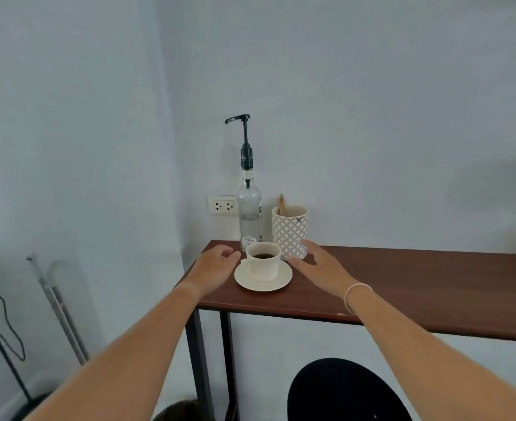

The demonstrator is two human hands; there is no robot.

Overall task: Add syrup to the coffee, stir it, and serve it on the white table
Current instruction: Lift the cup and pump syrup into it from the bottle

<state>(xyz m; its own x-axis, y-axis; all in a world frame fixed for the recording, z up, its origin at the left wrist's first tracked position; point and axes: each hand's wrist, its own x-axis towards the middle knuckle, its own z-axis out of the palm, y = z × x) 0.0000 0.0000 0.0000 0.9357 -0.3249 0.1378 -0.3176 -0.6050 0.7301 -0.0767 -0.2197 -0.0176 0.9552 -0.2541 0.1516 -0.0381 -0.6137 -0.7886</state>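
The left hand (213,264) hovers over the table's left end with its fingers loosely curled and slightly parted, holding nothing; its fingertips lie just beside the cup's left side, apart from it. The right hand (317,264) is open, fingers spread and relaxed, empty as well, with the thumb close to the saucer's right edge and the fingertips in front of the canister's base. A thin pale bangle (357,296) circles the right wrist.

Between the two hands stands a small cream ceramic coffee cup (263,261), round and smooth, its handle turned to the left, with dark coffee low inside. It sits upright on a matching round cream saucer (263,284) with a shallow rim.

Just behind the cup rises a tall clear glass syrup bottle (249,215) topped by a long black pump dispenser (242,129) whose spout points left; clear liquid fills only the lower part. To its right is a cylindrical white canister with a grey lattice pattern (290,230), holding thin wooden stirring sticks (281,205).

All rest on a smooth reddish-brown wooden tabletop on black metal legs (402,287), set against a pale wall with a white double socket (222,205). A round black stool seat (346,393) shows below.
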